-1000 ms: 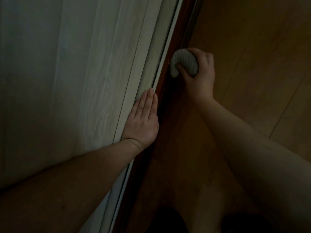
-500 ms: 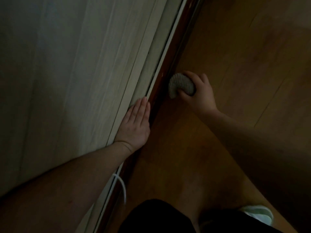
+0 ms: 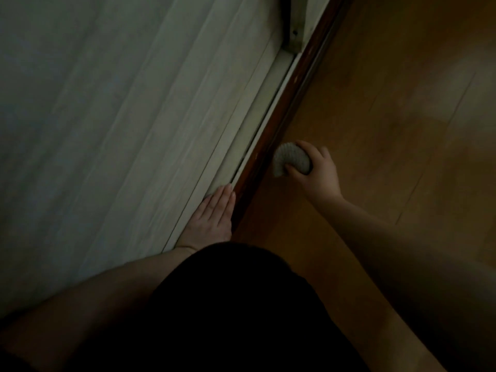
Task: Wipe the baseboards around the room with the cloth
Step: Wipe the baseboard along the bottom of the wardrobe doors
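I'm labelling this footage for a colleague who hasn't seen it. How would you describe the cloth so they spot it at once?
Follow the dark reddish baseboard running diagonally between the pale curtain and the wooden floor. On its floor side, the right hand grips the cloth. It is a bunched, pale grey, knobbly wad, the only light thing on that side.

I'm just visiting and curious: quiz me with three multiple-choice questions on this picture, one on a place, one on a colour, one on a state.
1. Where is the bunched grey knitted cloth?
A. beside the baseboard
B. on the curtain
C. on the person's knee

2. What colour is the glossy wooden baseboard?
A. white
B. dark reddish-brown
C. blue

3. How is the left hand?
A. clenched in a fist
B. gripping the cloth
C. flat, fingers straight

Answers: 1 A, the right hand holds it at the board's floor side; 2 B, it shines reddish-brown; 3 C, its fingers lie flat on the pale wall trim.
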Tool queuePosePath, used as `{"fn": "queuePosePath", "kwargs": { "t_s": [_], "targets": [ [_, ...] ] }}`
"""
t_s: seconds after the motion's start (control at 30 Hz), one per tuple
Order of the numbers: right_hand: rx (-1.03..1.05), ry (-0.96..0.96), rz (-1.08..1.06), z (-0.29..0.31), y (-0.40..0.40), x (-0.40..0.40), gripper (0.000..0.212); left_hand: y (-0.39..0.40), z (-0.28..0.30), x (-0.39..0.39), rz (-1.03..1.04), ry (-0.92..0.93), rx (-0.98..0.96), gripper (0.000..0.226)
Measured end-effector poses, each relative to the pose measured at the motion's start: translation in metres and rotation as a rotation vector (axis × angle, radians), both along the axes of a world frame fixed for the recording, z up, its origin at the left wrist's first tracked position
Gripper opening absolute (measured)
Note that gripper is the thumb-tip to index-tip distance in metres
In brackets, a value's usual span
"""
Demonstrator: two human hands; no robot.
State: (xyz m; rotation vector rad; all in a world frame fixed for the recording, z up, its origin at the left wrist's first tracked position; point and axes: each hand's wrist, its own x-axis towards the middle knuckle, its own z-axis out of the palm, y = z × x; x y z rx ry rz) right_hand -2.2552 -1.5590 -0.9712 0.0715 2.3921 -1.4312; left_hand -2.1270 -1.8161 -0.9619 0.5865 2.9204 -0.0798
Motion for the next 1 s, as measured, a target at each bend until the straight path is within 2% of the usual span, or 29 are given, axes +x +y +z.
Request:
{"fn": "queuePosePath", "kwargs": {
  "t_s": [0.1, 0.2, 0.33, 0.47, 0.57, 0.67, 0.87, 1.0],
  "targets": [
    [-0.017, 0.004, -0.035, -0.003, -0.003, 0.001, 0.057, -0.006, -0.007, -0.003, -0.017, 0.017, 0.01, 0.056],
    [-0.045, -0.006, -0.122, -0.001, 0.0, 0.005, 0.056, -0.007, -0.006, -0.006, -0.023, -0.042, -0.022, 0.064],
    [-0.034, -0.007, -0.144, -0.002, 0.011, 0.009, 0.057, 0.018, 0.016, -0.014, 0.106, -0.064, 0.059, 0.056],
    [-0.047, -0.007, -0.149, -0.013, 0.016, 0.012, 0.059, 0.052, 0.034, -0.106, 0.162, 0.002, 0.198, 0.057],
    [-0.041, -0.017, -0.175, -0.021, 0.015, 0.009, 0.059, 0.071, 0.019, -0.165, 0.155, -0.054, 0.161, 0.059],
    [0.0, -0.012, -0.153, -0.03, 0.022, 0.009, 0.058, 0.072, -0.004, -0.171, 0.189, -0.046, 0.131, 0.06],
    [0.206, 0.015, -0.156, 0.024, 0.051, -0.001, 0.053, 0.072, 0.006, -0.173, 0.181, -0.138, 0.164, 0.057],
    [0.202, 0.008, -0.136, 0.052, 0.074, -0.027, 0.052, 0.073, 0.013, -0.173, 0.154, -0.158, 0.153, 0.056]
  ]
}}
